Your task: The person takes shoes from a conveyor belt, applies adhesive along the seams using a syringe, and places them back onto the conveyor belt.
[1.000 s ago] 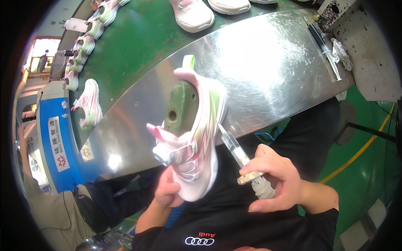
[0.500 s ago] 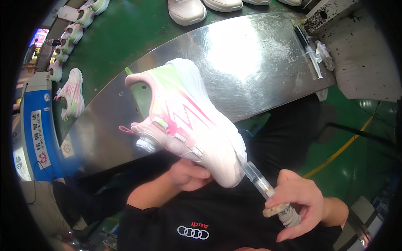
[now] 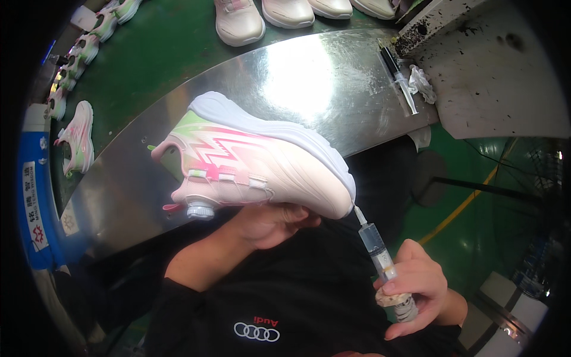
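Note:
My left hand (image 3: 270,223) grips a white, pink and green sneaker (image 3: 256,163) from underneath, holding it on its side with the toe pointing right. A round dial fastener (image 3: 200,209) sits on its upper. My right hand (image 3: 416,285) holds a clear syringe (image 3: 376,247) by the barrel and plunger. The syringe's tip touches the edge of the sole at the toe.
A curved shiny metal table (image 3: 285,89) lies in front of me, with a second syringe (image 3: 397,74) and a crumpled white rag (image 3: 421,80) at its right end. More sneakers (image 3: 80,134) ride on the green conveyor belt (image 3: 160,53) beyond. A dirty grey bench (image 3: 499,65) stands at the right.
The sneaker was turned from upright to lying on its side with the toe to the right. My right hand brought the syringe's tip up to the toe's sole edge.

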Motion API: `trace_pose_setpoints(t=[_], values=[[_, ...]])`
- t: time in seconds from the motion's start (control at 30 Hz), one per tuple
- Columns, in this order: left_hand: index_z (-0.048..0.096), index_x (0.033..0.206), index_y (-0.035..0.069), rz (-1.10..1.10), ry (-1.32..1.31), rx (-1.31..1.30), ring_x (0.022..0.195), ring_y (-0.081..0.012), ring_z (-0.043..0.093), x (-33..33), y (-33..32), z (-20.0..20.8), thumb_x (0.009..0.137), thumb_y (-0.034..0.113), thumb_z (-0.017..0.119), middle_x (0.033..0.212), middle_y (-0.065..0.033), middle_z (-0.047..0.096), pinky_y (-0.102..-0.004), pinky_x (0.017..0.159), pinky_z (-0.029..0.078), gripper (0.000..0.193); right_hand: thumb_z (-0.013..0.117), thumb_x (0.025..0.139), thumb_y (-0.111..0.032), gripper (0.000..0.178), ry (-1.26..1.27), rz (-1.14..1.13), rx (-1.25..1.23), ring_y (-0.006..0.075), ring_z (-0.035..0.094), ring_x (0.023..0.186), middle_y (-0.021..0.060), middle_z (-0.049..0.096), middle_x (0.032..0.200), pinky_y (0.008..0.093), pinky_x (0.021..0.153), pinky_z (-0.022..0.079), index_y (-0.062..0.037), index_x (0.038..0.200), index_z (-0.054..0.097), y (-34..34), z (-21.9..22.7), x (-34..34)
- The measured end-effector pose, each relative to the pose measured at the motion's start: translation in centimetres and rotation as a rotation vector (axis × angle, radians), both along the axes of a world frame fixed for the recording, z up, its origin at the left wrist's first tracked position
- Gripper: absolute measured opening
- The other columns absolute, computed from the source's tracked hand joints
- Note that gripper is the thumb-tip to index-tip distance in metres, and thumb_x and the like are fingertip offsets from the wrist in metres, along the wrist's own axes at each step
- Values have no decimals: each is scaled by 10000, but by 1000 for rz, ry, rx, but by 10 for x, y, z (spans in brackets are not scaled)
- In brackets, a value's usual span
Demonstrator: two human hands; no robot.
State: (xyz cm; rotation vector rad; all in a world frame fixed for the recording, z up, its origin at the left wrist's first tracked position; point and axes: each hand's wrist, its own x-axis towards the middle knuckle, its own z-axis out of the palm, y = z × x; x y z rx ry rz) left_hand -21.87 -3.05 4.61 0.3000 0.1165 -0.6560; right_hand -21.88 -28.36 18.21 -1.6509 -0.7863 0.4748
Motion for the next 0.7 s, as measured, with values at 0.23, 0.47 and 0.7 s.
trace_pose_setpoints(t=[0.23,0.47,0.7], values=[[579,1079,63,39,25,-24,948,-193,611,10,-11,2,812,10,632,1026,-81,622,-307,815,523,277,806,593,-348,473,-338,-67,-137,105,335,492,-41,625,741,254,507,244,-98,956,635,15,-5,-4],[522,1169,53,65,23,-94,1014,-226,602,23,-17,7,825,80,634,1082,-110,606,-259,777,554,363,780,593,-334,381,-603,-79,-326,129,306,523,-50,592,712,250,494,245,-144,896,648,27,-20,-6],[490,1203,41,42,20,-82,1032,-230,594,25,-16,21,844,100,623,1107,-121,592,-232,748,553,387,779,589,-298,355,-778,-121,-366,135,281,542,-66,513,660,252,495,234,-167,887,637,34,-31,-9]])
